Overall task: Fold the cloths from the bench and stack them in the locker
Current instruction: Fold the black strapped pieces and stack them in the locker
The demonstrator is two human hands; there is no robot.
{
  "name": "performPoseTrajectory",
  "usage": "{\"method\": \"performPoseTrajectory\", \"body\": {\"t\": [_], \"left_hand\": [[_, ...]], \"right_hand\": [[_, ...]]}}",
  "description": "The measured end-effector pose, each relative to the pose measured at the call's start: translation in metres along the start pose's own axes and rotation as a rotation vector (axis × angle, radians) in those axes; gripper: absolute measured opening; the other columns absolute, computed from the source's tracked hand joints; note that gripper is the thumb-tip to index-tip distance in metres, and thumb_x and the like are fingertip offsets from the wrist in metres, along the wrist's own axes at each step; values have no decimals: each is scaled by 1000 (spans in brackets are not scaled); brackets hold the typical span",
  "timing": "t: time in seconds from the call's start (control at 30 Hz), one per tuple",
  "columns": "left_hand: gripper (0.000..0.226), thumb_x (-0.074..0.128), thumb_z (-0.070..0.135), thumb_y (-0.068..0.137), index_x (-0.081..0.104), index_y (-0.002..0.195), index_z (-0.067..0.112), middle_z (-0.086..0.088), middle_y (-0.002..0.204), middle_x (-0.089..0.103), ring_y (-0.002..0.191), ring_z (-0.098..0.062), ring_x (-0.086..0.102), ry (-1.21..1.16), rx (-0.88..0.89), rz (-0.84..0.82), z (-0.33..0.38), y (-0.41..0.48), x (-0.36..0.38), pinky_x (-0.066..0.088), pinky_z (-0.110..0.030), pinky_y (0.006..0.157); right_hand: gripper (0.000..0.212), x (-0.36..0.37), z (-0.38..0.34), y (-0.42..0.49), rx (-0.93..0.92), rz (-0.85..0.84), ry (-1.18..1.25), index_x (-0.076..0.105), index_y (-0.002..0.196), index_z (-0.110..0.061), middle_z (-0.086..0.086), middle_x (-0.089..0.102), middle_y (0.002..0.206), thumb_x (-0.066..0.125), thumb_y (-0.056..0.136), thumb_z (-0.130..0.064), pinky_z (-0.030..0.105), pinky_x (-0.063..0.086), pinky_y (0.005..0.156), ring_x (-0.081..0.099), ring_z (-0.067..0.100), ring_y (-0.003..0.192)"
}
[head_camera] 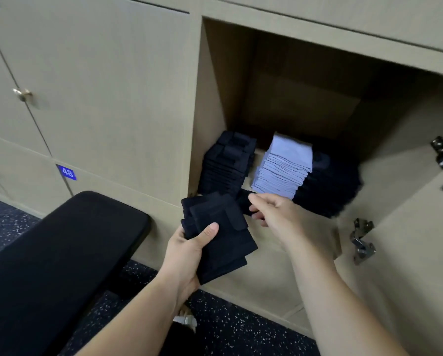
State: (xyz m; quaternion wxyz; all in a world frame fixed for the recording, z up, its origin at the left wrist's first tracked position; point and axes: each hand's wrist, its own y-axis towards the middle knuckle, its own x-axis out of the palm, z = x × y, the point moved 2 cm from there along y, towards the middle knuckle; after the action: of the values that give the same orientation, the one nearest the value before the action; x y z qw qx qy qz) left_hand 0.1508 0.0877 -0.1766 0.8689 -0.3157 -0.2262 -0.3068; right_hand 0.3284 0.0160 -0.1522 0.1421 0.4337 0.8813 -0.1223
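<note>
Clamping down with the thumb, the left grip [189, 250] holds a small pile of folded dark cloths [223, 227] just in front of the open locker [215, 98]. The pile's long axis runs away from the person toward the shelf, leaning slightly left. The right grip [271, 209] pinches one more dark cloth [244, 201] at the locker's front edge, below the dark stack [225, 165] and the pale blue stack [284, 168]. The black tabletop [61, 253] sits to the left.

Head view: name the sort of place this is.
Likely a gym or staff changing room: numbered lockers, a padded black bench, and speckled rubber flooring.
</note>
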Motion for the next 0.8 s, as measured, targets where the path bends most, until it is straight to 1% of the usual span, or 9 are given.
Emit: {"method": "performPoseTrajectory", "body": {"t": [0.07, 0.13, 0.17, 0.23, 0.33, 0.47, 0.57, 0.7, 0.8], "left_hand": [[28, 69, 7, 86, 65, 113, 12, -14, 105, 74, 96, -34, 71, -4, 22, 9, 4, -12, 2, 55, -60, 83], [29, 70, 8, 86, 65, 114, 11, -14, 106, 74, 98, -35, 70, -4, 40, 15, 7, -24, 4, 53, -63, 86], [28, 70, 8, 86, 65, 114, 11, -14, 106, 74, 98, -35, 70, -4, 47, 19, 8, -30, 5, 53, -63, 86], [27, 71, 7, 86, 65, 112, 12, -13, 103, 75, 94, -34, 72, -8, 59, 43, 8, -40, 6, 56, -59, 80], [24, 70, 6, 87, 66, 109, 13, -11, 96, 76, 85, -30, 74, -25, 70, 93, 5, -53, 6, 60, -47, 66], [23, 70, 6, 87, 66, 108, 15, -11, 98, 76, 88, -32, 73, -49, 89, 150, 1, -64, 7, 58, -55, 77], [23, 71, 6, 87, 66, 108, 15, -12, 99, 75, 88, -34, 73, -68, 88, 161, -2, -69, 10, 56, -60, 78], [27, 74, 9, 85, 65, 110, 16, -11, 98, 75, 89, -34, 73, -64, 91, 155, -3, -71, 11, 57, -60, 78], [26, 74, 13, 85, 66, 110, 17, -10, 100, 75, 89, -32, 73, -62, 101, 146, -3, -68, 12, 58, -56, 78]], "right_hand": [[14, 3, -14, -32, -28, -92, 17, 73, 91, -23, -7, 72, 82, 69, 86, -36, 16, 49, 63, 65, -1, 70], [3, 6, -21, -59, -31, -132, 58, 72, 84, -25, -12, 72, 77, 74, 83, -27, 10, 47, 58, 65, -5, 67], [7, 8, -22, -70, -37, -131, 73, 71, 80, -26, -11, 72, 76, 76, 81, -22, 11, 49, 59, 66, -4, 68], [15, 12, -24, -88, -67, -69, 34, 69, 79, -29, -11, 71, 78, 77, 78, -15, 12, 51, 66, 66, -1, 73], [18, 17, -29, -107, -118, 62, -52, 68, 87, -30, -13, 68, 84, 76, 75, -19, 19, 53, 74, 65, 3, 82], [22, 23, -37, -129, -75, 70, 340, 67, 80, -29, -13, 71, 75, 73, 81, -7, 9, 48, 59, 67, -3, 69], [18, 30, -35, -140, 18, 62, 456, 68, 70, -18, -5, 69, 66, 71, 83, -6, 16, 50, 52, 65, 10, 61], [11, 30, -30, -139, 35, 131, 425, 69, 74, -17, 2, 72, 75, 71, 83, -11, 31, 56, 67, 66, 17, 70], [6, 24, -27, -132, 34, 143, 463, 70, 79, -16, 2, 74, 80, 71, 83, -11, 27, 54, 66, 67, 16, 74]]}}
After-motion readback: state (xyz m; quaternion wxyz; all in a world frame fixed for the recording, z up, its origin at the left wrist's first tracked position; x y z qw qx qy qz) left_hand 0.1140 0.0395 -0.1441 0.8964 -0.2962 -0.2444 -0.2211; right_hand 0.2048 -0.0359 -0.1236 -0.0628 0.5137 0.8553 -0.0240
